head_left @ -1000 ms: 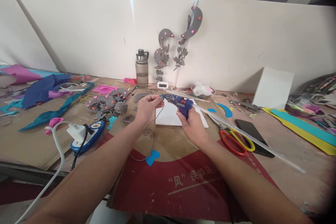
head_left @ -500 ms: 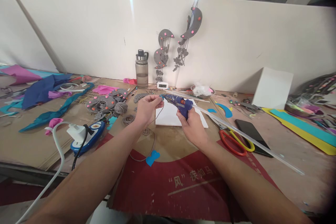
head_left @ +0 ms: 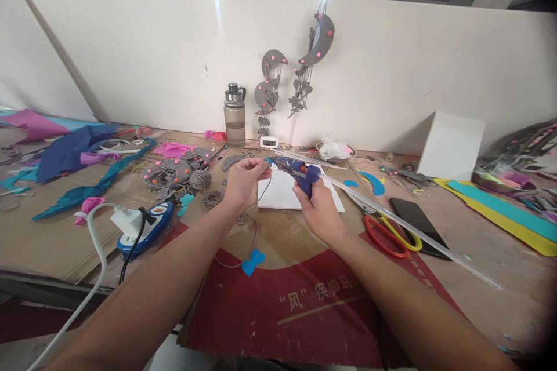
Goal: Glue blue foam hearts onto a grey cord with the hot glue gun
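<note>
My right hand (head_left: 319,206) is wrapped round the handle of a blue glue gun (head_left: 300,170), which has a long clear glue stick (head_left: 404,223) running out of its back. The gun's nozzle points left and meets a small blue piece (head_left: 268,161) pinched in my left hand (head_left: 249,179). Grey yarn (head_left: 255,232) hangs from those fingertips and loops down to a blue cut-out (head_left: 253,262) on the cardboard. Under the gun lies a white board (head_left: 282,192).
Red and yellow scissors (head_left: 387,237) and a black phone (head_left: 420,226) lie at right. A power strip (head_left: 150,226) with cables is at left, near grey felt shapes (head_left: 174,171). A bottle (head_left: 235,119) and small clock (head_left: 269,142) stand by the wall.
</note>
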`<state>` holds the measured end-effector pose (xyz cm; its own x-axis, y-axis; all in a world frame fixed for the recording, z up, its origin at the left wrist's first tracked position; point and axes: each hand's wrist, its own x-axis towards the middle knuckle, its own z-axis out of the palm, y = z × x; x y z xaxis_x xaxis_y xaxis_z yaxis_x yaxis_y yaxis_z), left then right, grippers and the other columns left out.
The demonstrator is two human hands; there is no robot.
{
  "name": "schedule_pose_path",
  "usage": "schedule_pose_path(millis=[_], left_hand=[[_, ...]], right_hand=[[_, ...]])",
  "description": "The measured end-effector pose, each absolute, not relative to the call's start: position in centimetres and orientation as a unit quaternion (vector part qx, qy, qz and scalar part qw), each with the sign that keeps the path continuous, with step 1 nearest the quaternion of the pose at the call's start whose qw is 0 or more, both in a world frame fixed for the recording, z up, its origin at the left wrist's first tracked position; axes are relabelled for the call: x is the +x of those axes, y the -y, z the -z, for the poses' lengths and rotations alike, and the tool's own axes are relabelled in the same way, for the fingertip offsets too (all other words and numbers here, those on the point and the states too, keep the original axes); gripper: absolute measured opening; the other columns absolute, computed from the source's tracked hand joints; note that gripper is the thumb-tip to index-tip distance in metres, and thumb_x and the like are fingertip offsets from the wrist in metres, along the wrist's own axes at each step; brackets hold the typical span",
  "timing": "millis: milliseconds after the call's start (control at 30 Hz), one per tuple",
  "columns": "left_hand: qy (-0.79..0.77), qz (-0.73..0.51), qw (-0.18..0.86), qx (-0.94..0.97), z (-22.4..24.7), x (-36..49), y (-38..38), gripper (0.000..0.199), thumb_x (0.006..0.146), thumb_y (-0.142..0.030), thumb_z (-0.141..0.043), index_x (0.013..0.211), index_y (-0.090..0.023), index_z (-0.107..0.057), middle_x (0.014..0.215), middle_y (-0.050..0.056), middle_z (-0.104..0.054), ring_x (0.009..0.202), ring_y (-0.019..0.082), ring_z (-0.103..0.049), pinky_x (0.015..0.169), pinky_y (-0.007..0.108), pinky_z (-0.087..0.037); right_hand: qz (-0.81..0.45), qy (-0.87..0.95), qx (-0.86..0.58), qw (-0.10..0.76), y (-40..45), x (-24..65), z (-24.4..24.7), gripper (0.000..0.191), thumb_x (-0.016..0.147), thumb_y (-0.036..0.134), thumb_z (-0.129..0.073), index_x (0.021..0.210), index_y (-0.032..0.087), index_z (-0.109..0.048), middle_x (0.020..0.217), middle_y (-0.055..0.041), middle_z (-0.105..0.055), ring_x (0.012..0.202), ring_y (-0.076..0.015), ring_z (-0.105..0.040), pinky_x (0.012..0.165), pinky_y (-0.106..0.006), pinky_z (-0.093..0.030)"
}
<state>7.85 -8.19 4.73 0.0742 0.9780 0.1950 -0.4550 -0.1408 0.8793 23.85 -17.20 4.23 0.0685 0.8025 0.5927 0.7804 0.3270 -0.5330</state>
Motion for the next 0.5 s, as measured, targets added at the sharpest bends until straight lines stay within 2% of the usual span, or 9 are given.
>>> schedule_pose_path(millis=[167, 500], left_hand=[[-0.294, -0.613, 0.589, 0.436, -4.81, 7.85, 8.14, 0.027, 0.057, -0.027, -0.083, 0.069, -0.012, -0.065, 0.063, 0.002, -0.064, 0.059, 0.012, -0.061, 0.065, 0.029, -0.051], [-0.291, -0.624, 0.595, 0.415, -5.38, 7.92, 8.53, 0.025, 0.055, -0.023, -0.083, 0.067, -0.012, -0.064, 0.062, 0.0, -0.062, 0.057, 0.011, -0.06, 0.064, 0.029, -0.05]], right_hand=[[-0.008, 0.683, -0.577, 0.449, 17.24, 23.86, -4.32, 0.031, 0.091, 0.035, -0.045, 0.116, 0.018, -0.055, 0.101, -0.0139, -0.069, 0.094, -0.0282, -0.064, 0.081, -0.043, -0.051], [-0.008, 0.675, -0.585, 0.449, 17.03, 24.1, -4.04, 0.032, 0.091, 0.036, -0.046, 0.113, 0.015, -0.054, 0.101, -0.0154, -0.068, 0.092, -0.0288, -0.064, 0.08, -0.044, -0.05]])
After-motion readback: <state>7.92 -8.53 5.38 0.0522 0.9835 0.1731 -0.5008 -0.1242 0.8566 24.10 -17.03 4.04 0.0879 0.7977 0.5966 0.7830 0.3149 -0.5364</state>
